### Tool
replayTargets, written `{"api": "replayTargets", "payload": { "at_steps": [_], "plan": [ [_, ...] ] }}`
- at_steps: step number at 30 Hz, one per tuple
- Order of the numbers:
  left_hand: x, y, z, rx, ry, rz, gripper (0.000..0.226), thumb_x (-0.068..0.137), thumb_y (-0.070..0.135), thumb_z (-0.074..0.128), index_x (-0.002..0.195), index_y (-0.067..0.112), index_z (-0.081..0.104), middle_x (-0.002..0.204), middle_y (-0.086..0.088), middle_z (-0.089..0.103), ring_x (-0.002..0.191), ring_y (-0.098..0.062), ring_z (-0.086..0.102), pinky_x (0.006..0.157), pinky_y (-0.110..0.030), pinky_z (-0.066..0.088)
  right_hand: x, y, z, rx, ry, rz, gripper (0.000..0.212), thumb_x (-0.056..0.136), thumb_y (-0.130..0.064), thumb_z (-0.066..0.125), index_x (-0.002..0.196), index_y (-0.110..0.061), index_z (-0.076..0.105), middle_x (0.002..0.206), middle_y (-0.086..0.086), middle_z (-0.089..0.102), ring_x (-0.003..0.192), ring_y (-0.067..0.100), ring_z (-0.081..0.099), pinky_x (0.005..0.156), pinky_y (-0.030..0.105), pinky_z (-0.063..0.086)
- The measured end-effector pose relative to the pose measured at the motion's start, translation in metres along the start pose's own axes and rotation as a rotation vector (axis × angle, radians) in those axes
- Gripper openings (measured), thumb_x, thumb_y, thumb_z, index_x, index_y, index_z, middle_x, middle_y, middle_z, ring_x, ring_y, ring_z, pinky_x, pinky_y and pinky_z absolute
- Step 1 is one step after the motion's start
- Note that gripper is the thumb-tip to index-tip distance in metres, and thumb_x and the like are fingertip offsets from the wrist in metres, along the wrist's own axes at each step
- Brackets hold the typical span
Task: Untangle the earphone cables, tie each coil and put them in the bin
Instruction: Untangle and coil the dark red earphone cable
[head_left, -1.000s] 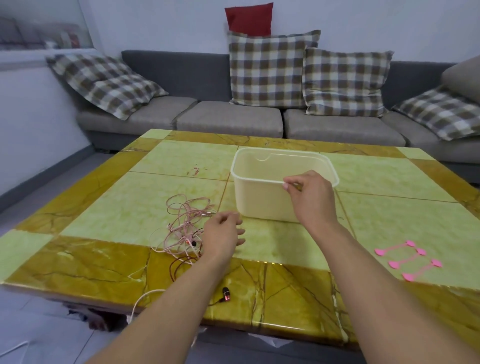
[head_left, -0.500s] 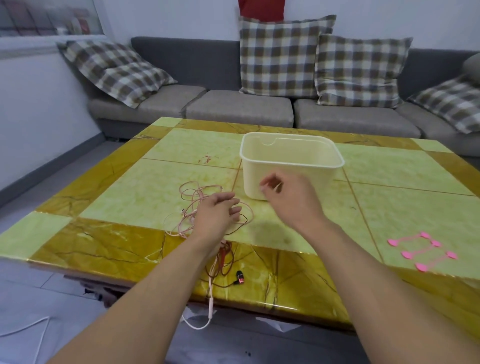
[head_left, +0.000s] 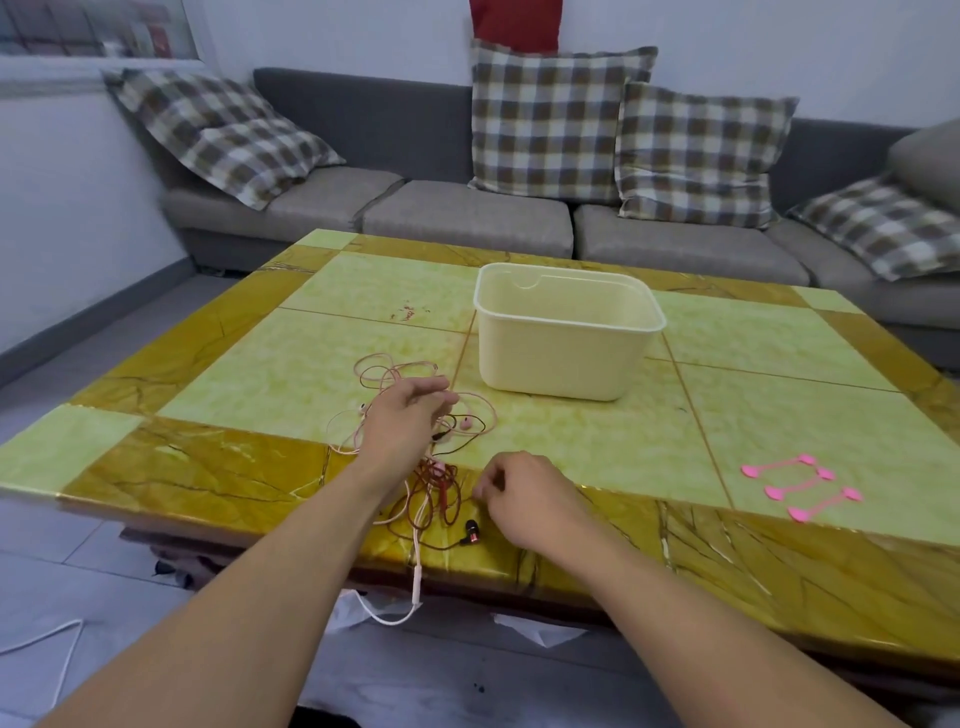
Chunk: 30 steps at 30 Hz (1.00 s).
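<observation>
The tangled earphone cables (head_left: 415, 441) lie on the tabletop (head_left: 779, 395) in front of the cream bin (head_left: 566, 332) — one strand dangling off the near edge. The left hand (head_left: 405, 415) hovers over them, fingers loosely spread; the right hand (head_left: 524, 493), fingers curled, pinches at a strand beside the tangle.

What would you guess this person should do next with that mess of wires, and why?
Probably pinch the dark red cable with the right hand, whose curled fingers sit right beside it, and draw it away from the pink cable. The two are still knotted together at the table edge, the left hand rests over the pile, the bin is empty, and the pink ties lie unused.
</observation>
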<state>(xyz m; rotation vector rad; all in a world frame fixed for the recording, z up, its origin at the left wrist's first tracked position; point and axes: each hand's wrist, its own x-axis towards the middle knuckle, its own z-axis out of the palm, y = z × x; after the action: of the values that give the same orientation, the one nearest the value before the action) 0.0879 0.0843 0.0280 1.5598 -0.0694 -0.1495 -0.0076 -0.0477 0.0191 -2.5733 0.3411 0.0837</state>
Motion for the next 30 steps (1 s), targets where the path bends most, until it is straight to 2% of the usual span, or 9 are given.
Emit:
{"api": "replayTargets", "payload": {
  "at_steps": [3, 6, 11, 13, 17, 21, 23, 26, 30],
  "plan": [
    [0.002, -0.001, 0.003, -0.035, -0.013, -0.026, 0.018, 0.099, 0.008, 0.055, 0.108, 0.013, 0.07, 0.111, -0.003, 0.075, 0.107, -0.016, 0.069, 0.076, -0.017, 0.054, -0.003, 0.002, 0.001, 0.031, 0.04, -0.005, 0.018, 0.094, -0.045, 0.061, 0.1, -0.03, 0.067, 0.097, -0.011, 0.071, 0.084, 0.015, 0.065, 0.072, 0.035, 0.055],
    [0.001, -0.002, 0.01, -0.038, -0.026, -0.038, 0.018, 0.099, 0.009, 0.054, 0.103, 0.011, 0.071, 0.113, -0.002, 0.074, 0.107, -0.018, 0.069, 0.075, -0.02, 0.053, -0.005, -0.007, 0.008, -0.02, 0.011, -0.009, 0.058, 0.076, -0.075, 0.066, 0.117, -0.035, 0.065, 0.107, -0.011, 0.068, 0.098, 0.017, 0.065, 0.074, 0.033, 0.049],
    [0.002, -0.004, 0.016, 0.012, -0.064, -0.04, 0.019, 0.101, 0.011, 0.052, 0.108, 0.011, 0.07, 0.092, 0.004, 0.078, 0.1, -0.019, 0.073, 0.069, -0.027, 0.056, 0.003, -0.014, 0.011, -0.075, -0.015, -0.019, 0.018, 0.087, -0.044, 0.068, 0.086, -0.026, 0.068, 0.089, -0.006, 0.069, 0.088, 0.023, 0.065, 0.074, 0.032, 0.053],
    [0.004, -0.008, 0.017, 0.108, -0.095, -0.012, 0.018, 0.101, 0.016, 0.054, 0.105, 0.015, 0.071, 0.094, 0.001, 0.078, 0.099, -0.02, 0.073, 0.075, -0.03, 0.056, 0.01, -0.005, 0.004, 0.065, 0.0, 0.029, 0.018, 0.089, -0.039, 0.067, 0.078, -0.025, 0.066, 0.086, -0.006, 0.07, 0.085, 0.022, 0.067, 0.073, 0.033, 0.055],
    [-0.001, -0.013, 0.019, 0.366, -0.144, 0.076, 0.034, 0.104, 0.037, 0.051, 0.103, 0.014, 0.076, 0.1, -0.002, 0.076, 0.093, -0.013, 0.068, 0.081, -0.031, 0.055, 0.016, 0.022, -0.035, 0.355, 0.209, 0.115, 0.017, 0.096, -0.037, 0.065, 0.086, -0.023, 0.067, 0.091, -0.006, 0.071, 0.086, 0.016, 0.066, 0.073, 0.031, 0.05],
    [-0.001, -0.022, 0.02, 0.595, -0.185, 0.145, 0.044, 0.102, 0.051, 0.046, 0.105, 0.015, 0.072, 0.097, -0.004, 0.073, 0.098, -0.025, 0.065, 0.085, -0.036, 0.047, 0.014, 0.054, -0.072, 0.487, 0.431, 0.152, 0.013, 0.102, -0.024, 0.056, 0.09, -0.022, 0.057, 0.1, -0.004, 0.071, 0.093, 0.017, 0.066, 0.073, 0.033, 0.049],
    [-0.002, -0.025, 0.022, 0.709, -0.146, 0.209, 0.043, 0.102, 0.054, 0.046, 0.113, 0.021, 0.071, 0.099, 0.006, 0.069, 0.101, -0.014, 0.057, 0.105, -0.04, 0.038, 0.013, 0.067, -0.083, 0.536, 0.553, 0.201, 0.013, 0.104, -0.022, 0.052, 0.091, -0.023, 0.054, 0.1, -0.005, 0.07, 0.095, 0.018, 0.067, 0.076, 0.037, 0.053],
    [0.0, -0.028, 0.024, 0.858, -0.138, 0.287, 0.044, 0.1, 0.058, 0.046, 0.114, 0.024, 0.07, 0.107, 0.008, 0.069, 0.109, -0.012, 0.051, 0.124, -0.044, 0.001, 0.01, 0.078, -0.099, 0.995, 0.668, 0.235, 0.015, 0.105, -0.011, 0.047, 0.093, -0.018, 0.052, 0.103, 0.005, 0.075, 0.096, 0.019, 0.072, 0.087, 0.04, 0.058],
    [0.009, -0.033, 0.021, 0.83, -0.108, 0.312, 0.024, 0.096, 0.045, 0.062, 0.1, 0.025, 0.075, 0.101, 0.007, 0.074, 0.109, -0.019, 0.062, 0.123, -0.046, 0.01, 0.002, 0.086, -0.119, 1.646, 0.656, 0.165, 0.013, 0.107, -0.002, 0.037, 0.103, -0.009, 0.048, 0.067, 0.008, 0.063, 0.068, 0.026, 0.069, 0.081, 0.041, 0.059]
  ]
}}
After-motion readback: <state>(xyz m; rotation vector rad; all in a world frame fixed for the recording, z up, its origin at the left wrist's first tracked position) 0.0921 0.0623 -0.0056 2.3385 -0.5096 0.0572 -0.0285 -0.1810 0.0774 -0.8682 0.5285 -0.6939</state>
